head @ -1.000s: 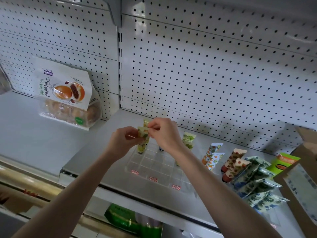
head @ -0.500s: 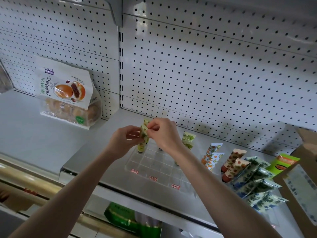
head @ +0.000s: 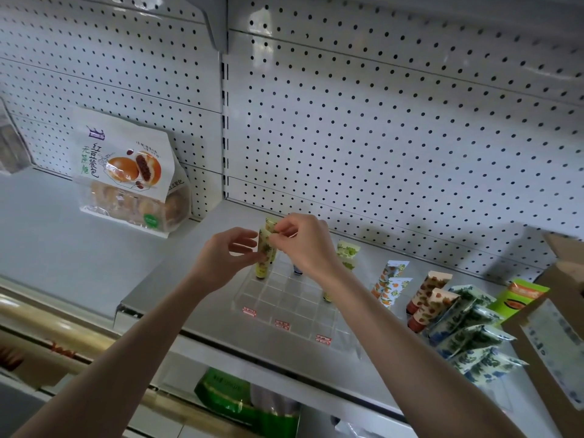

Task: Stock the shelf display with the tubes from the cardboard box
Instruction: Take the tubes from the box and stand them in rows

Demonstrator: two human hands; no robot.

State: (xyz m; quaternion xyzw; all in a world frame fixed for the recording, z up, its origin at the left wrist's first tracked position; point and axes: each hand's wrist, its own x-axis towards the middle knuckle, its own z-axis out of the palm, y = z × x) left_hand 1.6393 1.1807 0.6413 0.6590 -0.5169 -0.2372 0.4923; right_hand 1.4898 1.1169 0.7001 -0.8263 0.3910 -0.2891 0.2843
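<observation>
Head view: right grip [head: 303, 245] pinches tube [head: 264, 254] top; left grip [head: 226, 259] apparently pinches its middle.

White pegboard [head: 395, 121] with rows of dark holes across the whole back, divided by a slotted upright [head: 225, 121]. On the pale grey board [head: 47, 222] of the left bay, a bag of buns [head: 126, 175], propped tilted against the pegboard: white top printed with a split, red-filled bun, clear lower half full of golden buns, round green sticker near the bottom corner. At the far left edge, part of a clear packet [head: 9, 143], contents unreadable. Lower left, a brass-coloured rail [head: 57, 327] running slantwise. Further down, green packs [head: 227, 393], partly hidden.
</observation>
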